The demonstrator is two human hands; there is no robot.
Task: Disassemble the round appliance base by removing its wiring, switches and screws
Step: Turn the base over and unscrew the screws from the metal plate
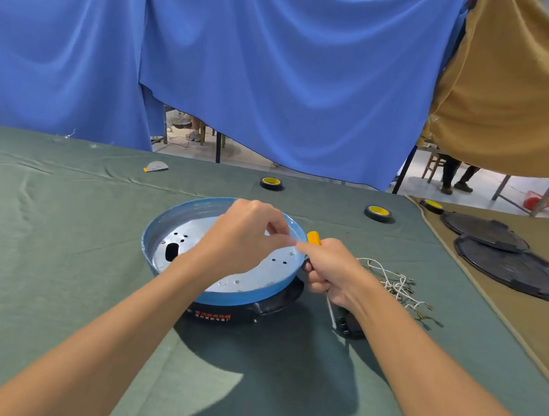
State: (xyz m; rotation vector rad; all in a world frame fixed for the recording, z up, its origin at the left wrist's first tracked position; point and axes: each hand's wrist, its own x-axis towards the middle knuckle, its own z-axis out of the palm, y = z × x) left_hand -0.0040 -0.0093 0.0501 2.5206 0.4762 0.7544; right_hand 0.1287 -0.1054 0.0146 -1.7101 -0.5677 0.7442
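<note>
On the green-clothed surface, near its middle, the round appliance base lies with its bare metal plate up. The left hand hovers over the base's right rim, thumb and forefinger pinched together; whether a screw sits between them I cannot tell. The right hand is wrapped around an orange-handled screwdriver just outside that rim. The wiring lies loose right of the base, so that step looks done. Several plate holes stand empty, yet one small screw appears seated near the fingertips. A black part under the right wrist, perhaps a switch, is half hidden.
</note>
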